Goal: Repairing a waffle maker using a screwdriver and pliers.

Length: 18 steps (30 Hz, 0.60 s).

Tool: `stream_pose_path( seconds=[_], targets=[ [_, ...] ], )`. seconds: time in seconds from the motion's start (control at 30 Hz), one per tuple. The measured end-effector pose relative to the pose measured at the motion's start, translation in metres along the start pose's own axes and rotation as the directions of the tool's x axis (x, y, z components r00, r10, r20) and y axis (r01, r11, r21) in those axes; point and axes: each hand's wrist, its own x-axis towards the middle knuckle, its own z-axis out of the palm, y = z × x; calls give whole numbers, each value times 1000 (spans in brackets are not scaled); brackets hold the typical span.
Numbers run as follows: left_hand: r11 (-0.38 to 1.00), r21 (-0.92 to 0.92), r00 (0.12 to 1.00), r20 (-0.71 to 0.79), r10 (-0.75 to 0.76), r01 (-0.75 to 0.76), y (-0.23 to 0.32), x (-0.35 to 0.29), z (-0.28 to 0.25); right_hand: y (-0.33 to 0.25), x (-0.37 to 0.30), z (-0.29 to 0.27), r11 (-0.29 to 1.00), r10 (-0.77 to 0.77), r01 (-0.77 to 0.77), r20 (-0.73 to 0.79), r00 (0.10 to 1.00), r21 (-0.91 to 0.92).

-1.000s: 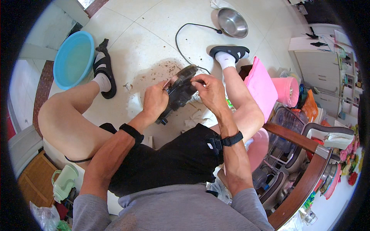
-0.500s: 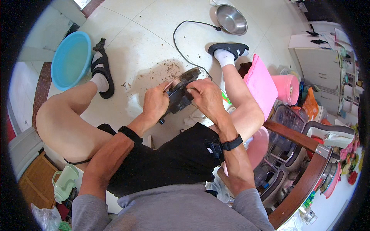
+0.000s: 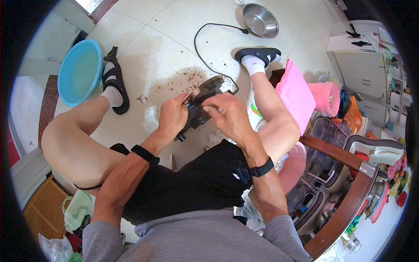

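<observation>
A: What can't be made out?

B: The underside of the dark device [image 3: 197, 117]. The left hand [image 3: 172, 114] covers part of its left edge, and that hand's fingers are mostly hidden behind it. The right hand [image 3: 226, 112] covers part of its right side. The black cord [image 3: 195, 41] passes out of sight near the right hand; whether it joins the device, cannot tell.

A: Pose of the hands?

B: Both forearms reach up from the lower edge and converge, a black band [image 3: 146, 156] on the left wrist, another band [image 3: 262, 167] on the right. Left: grasping the device's edge, thumb toward the top. Right: fingers bent, thumb and forefinger close together over the device's face. Whether they pinch a small part or only press, cannot tell.

A: Position of the device?

B: Between the two hands, tilted, its upper end leaning right, above the floor [image 3: 161, 52] and between the spread legs. Brown debris [image 3: 181, 81] lies on the tiles just beyond it. The cord's plug [image 3: 245, 31] rests near a steel bowl [image 3: 260, 21].
</observation>
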Motion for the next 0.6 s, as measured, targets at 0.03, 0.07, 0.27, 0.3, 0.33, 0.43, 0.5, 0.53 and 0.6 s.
stream_pose_path(
  seconds=[0.03,0.07,0.27,0.3,0.33,0.43,0.5,0.53,0.6],
  targets=[
    [1000,-15,1000,-8,-17,17,-1,2,-1,4,-2,0,996,43,-36,-85,995,86],
    [1000,-13,1000,-7,-13,13,-2,3,-2,7,-5,0,983,92,-63,-166,982,174],
    [996,80,998,-49,34,-30,-9,3,-16,22,-38,7,755,524,-309,-249,815,578],
    [996,81,997,-63,35,-30,-13,1,-19,26,-43,13,661,595,-320,-215,774,678],
    [996,76,997,-70,42,-36,-14,1,-19,34,-48,20,638,590,-251,-253,767,728],
    [997,71,998,-53,37,-33,-13,-1,-20,51,-59,35,550,623,-156,-279,730,821],
    [997,75,999,-35,21,-18,-12,-6,-21,55,-62,42,521,636,-139,-274,722,842],
    [993,119,999,-51,15,-9,-11,-11,-21,54,-62,44,492,653,-139,-258,712,859],
    [987,163,998,-65,13,-2,-12,-18,-21,54,-64,46,462,670,-137,-243,701,876]
  ],
)
